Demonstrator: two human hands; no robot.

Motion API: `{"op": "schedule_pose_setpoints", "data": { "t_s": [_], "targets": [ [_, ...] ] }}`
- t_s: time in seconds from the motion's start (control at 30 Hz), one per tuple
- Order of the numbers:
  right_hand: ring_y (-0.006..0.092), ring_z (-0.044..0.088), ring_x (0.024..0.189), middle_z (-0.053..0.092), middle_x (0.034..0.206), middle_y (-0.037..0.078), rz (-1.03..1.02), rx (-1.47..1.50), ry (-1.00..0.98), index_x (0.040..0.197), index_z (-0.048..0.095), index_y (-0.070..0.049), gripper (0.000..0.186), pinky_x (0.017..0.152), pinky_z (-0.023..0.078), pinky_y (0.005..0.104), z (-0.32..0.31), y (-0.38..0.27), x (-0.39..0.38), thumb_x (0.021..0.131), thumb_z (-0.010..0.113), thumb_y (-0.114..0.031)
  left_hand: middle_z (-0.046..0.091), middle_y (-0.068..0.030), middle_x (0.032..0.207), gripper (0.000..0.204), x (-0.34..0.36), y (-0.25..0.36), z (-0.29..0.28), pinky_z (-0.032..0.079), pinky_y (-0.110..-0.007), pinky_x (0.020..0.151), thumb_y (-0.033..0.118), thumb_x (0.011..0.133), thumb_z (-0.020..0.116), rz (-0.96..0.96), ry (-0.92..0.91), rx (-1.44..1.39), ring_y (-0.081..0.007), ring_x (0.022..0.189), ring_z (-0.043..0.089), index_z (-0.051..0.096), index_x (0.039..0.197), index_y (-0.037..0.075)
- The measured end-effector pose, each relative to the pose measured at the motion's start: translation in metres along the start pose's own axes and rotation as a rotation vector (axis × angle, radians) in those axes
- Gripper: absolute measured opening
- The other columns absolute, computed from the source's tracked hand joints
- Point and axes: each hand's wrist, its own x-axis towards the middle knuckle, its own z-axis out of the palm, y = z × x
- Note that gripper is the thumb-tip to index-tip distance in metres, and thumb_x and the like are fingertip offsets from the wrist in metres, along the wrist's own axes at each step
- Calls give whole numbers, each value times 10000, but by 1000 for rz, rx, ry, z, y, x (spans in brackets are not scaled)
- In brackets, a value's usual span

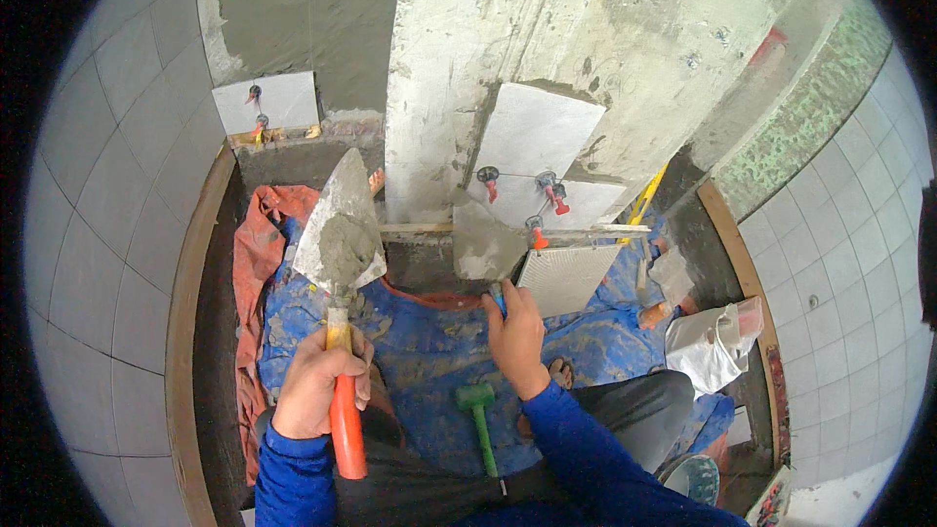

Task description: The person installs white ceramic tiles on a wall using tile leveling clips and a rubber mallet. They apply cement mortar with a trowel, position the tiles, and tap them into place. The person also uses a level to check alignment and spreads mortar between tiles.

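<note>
My left hand (322, 381) is closed around the orange and yellow handle of a large pointed trowel (310, 239). A lump of grey mortar (347, 249) lies on its blade. A smaller trowel (478, 249) with a blue handle is gripped in my right hand (517, 340). Its mortar-smeared blade is raised at the foot of the wall, left of the lower white wall tile (595, 203). Just right of that blade, a loose tile (568, 279) leans with its ridged back showing. Above, another white tile (540, 127) is on the wall, with red-handled tile levelling clips (556, 197) at the joints.
A blue tarp (420, 342) covers the floor, with a green mallet (478, 420) near my legs. Another trowel (670, 278), a white bag (708, 351) and a bucket (693, 476) stand or lie at right. A yellow level (648, 197) leans at the wall. Reddish cloth (256, 283) edges the left.
</note>
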Motion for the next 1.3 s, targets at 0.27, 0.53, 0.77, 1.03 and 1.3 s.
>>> {"op": "schedule_pose_setpoints", "data": {
  "t_s": [0.27, 0.53, 0.77, 1.03, 1.3],
  "targets": [
    [463, 673, 893, 673, 1035, 237, -325, -22, 53, 1223, 666, 20, 358, 716, 543, 505, -92, -21, 52, 941, 740, -189, 584, -76, 745, 147, 2, -2, 3, 501, -290, 478, 9, 809, 624, -20, -23, 19, -173, 509, 600, 557, 940, 18],
    [487, 667, 876, 676, 964, 263, -295, 25, -421, 1126, 671, 48, 308, 739, 535, 478, -165, -50, 58, 961, 730, -205, 594, -66, 798, 197, 6, -5, 13, 510, -308, 524, 36, 824, 636, -96, -178, -30, -171, 581, 613, 562, 1006, 35],
    [469, 671, 836, 670, 939, 238, -448, -38, -516, 1142, 667, 41, 310, 690, 536, 490, -162, -55, 43, 941, 745, -181, 566, -79, 816, 178, 20, -5, 15, 493, -312, 497, 39, 802, 610, -65, -334, -315, -176, 558, 585, 538, 965, 43],
    [483, 663, 823, 662, 969, 235, -460, -86, -396, 1174, 655, 42, 302, 674, 541, 507, -167, -64, 56, 959, 716, -162, 573, -60, 814, 202, 27, -10, 39, 512, -316, 531, 2, 808, 616, 61, -304, -14, -175, 579, 601, 550, 998, 23],
    [350, 659, 766, 639, 886, 228, -472, -60, -126, 1160, 649, 71, 301, 696, 511, 411, -193, -63, 90, 992, 701, -173, 584, -66, 829, 205, 33, -14, 53, 518, -321, 545, -20, 815, 608, 37, -344, 54, -183, 598, 624, 557, 1012, 9]
  ]
}}
